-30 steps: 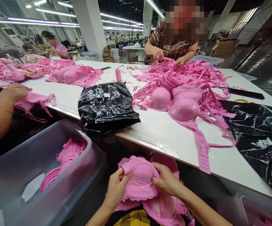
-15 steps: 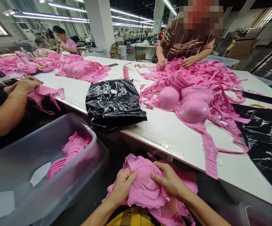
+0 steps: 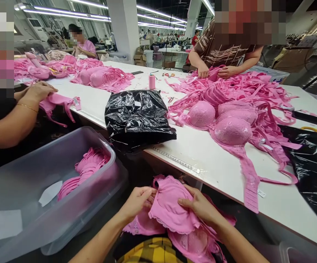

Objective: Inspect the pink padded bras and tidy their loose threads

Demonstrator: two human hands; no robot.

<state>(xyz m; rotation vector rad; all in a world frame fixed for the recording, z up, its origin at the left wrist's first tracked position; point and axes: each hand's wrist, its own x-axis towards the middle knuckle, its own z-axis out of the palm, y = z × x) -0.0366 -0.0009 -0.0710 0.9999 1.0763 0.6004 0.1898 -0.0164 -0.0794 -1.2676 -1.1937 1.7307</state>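
Observation:
A pink bra [image 3: 170, 208] lies in my lap below the table's front edge. My left hand [image 3: 138, 201] pinches its left edge with the fingers closed. My right hand [image 3: 199, 206] presses on the right side of the cup, thumb and fingers gripping the fabric. More pink bras [image 3: 191, 241] are bunched under it on my lap.
A clear plastic bin [image 3: 51, 219] with stacked pink bras [image 3: 87, 170] stands at my left. On the white table [image 3: 210, 164] are a black plastic bag [image 3: 138, 117], a pile of pink bras [image 3: 229, 109], black plastic sheet [image 3: 314, 164]. A co-worker's hands [image 3: 36, 91] work at left; another person [image 3: 224, 51] stands opposite.
The cup in my hands has been flattened and turned, and its top edge now points up. My left hand slid a little to the left edge. The view shifted slightly.

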